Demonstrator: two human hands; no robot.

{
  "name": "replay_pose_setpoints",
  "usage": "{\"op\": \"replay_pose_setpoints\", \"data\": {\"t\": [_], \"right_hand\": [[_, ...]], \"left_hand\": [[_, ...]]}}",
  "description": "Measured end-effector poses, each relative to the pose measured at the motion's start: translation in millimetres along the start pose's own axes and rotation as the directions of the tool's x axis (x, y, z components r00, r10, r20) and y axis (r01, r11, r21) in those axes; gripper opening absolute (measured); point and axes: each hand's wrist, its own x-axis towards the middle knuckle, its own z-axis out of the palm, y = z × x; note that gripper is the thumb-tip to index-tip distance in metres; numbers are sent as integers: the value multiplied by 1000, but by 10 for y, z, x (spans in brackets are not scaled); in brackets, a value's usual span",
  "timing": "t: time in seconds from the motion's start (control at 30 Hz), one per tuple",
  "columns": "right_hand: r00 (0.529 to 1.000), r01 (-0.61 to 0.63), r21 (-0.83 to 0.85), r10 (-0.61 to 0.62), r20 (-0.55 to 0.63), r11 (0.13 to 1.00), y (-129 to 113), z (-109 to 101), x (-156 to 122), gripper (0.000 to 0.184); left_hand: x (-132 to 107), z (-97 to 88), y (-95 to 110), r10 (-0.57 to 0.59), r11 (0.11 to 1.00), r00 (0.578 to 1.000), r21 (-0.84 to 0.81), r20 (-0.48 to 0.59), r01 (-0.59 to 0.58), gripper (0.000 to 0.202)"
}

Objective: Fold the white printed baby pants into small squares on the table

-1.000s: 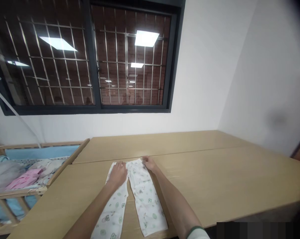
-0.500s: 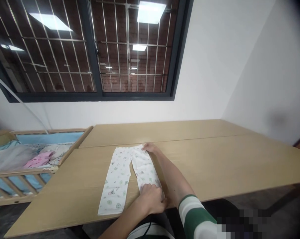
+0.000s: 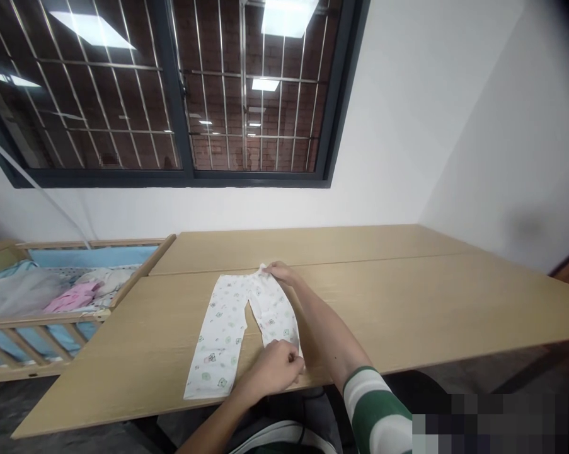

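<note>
A pair of small white trousers (image 3: 215, 340) with a green and pink print lies on the wooden table (image 3: 407, 309), waist toward the wall. My right hand (image 3: 280, 272) pinches the right corner of the waistband, which is raised and bunched. Near the table's front edge, my left hand (image 3: 275, 366) is closed on the lower end of the right trouser leg and hides its hem. The right leg bows outward between my two hands. The left leg lies flat and untouched.
At the left stands a wooden cot (image 3: 43, 325) with blue lining, a pink cloth (image 3: 74, 296) and pale bedding. Behind the table is a white wall (image 3: 383, 157) with a barred window (image 3: 251, 126). A seam crosses the tabletop.
My right hand has shifted slightly left and up, lifting the waistband corner. My left hand has moved a little left with the lower leg, and the right leg now curves.
</note>
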Motion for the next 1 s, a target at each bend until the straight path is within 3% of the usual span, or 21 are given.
{"op": "replay_pose_setpoints", "data": {"t": [0.07,0.13,0.3,0.43,0.53,0.63,0.73,0.83,0.93,1.0], "right_hand": [[999,31,25,-32,38,999,-134,104,11,26],[997,52,24,-53,64,998,-272,246,39,27],[995,72,-75,-67,69,995,-555,702,100,28],[997,70,-217,-61,49,974,-680,1084,116,28],[999,50,-322,-45,21,946,-718,1340,131,17],[999,8,-398,-23,-33,917,-720,1545,149,3],[997,-28,-444,-7,-77,896,-696,1684,148,14],[997,-28,-466,-11,-81,884,-667,1753,111,18],[998,38,-462,-60,-32,886,-661,1766,30,26],[993,111,-448,-117,14,887,-674,1753,-60,29]], "left_hand": [[-147,-85,-86,8,959,998,-281,-55,-23,26],[-333,-178,-154,0,891,991,-451,-130,-59,28],[-820,-347,-331,-77,871,969,-490,-236,-50,36],[-1120,-367,-647,-205,879,932,-476,-299,41,45],[-1284,-390,-940,-277,900,886,-423,-372,104,48],[-1389,-433,-1196,-303,924,871,-343,-387,169,44],[-1444,-450,-1360,-327,942,861,-210,-390,262,40],[-1503,-430,-1389,-378,907,818,3,-434,420,34],[-1591,-390,-1301,-428,780,737,198,-523,594,28],[-1637,-350,-1224,-368,723,682,267,-632,637,26]]}}
